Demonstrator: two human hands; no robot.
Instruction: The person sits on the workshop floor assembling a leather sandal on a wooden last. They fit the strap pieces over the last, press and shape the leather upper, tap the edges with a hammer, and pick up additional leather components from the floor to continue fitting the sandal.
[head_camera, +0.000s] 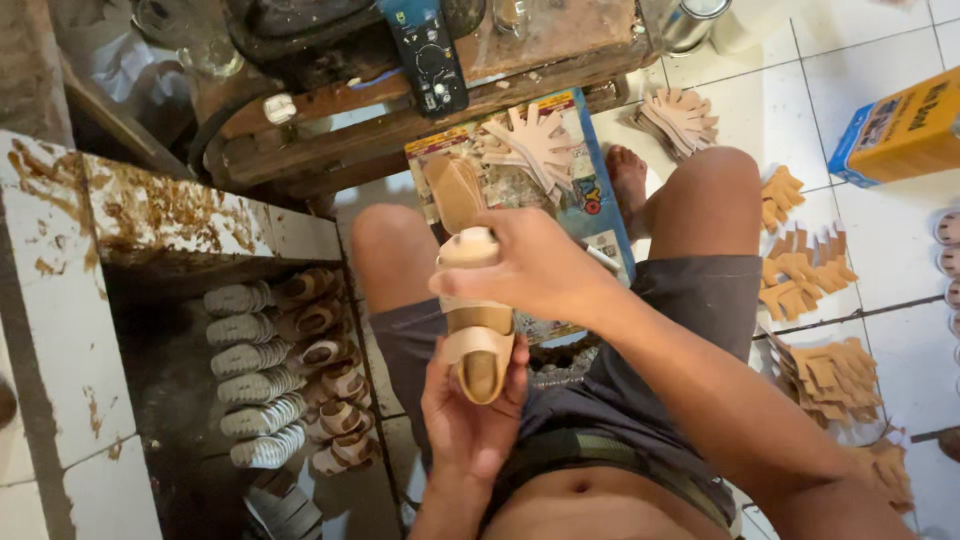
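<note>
Beige sandal (477, 330) is held mid-air over the lap, toe end pointing away from the body, sole side mostly hidden. Left hand (468, 418) cups the heel end from below, fingers wrapped closed around it. Right hand (535, 268) is closed over the toe end from above, fingertips pressing on the front strap area.

Judgement: this looks like pressing or seating the upper straps onto the sole.

- Keep the left hand as the anvil, heel seated deep in the palm so the sandal doesn't pivot.
- Press with the right thumb and fingers along the strap edge, not the middle, so the edges seat evenly.
- Check strap alignment against the sole outline before full pressure; a skewed strap is the likely failure here.
- Keep fingers off any exposed glue line. Cannot tell whether glue is wet.

Surroundings: finished sandals (300, 365) are stacked in rows in the tiled recess on the left. Tan cut pieces (800, 270) lie in piles on the floor on the right, more fan-shaped stacks (535, 145) on a printed board ahead. Yellow and blue box (900, 130) sits far right, well apart. Wooden counter (420, 110) is beyond the knees.
</note>
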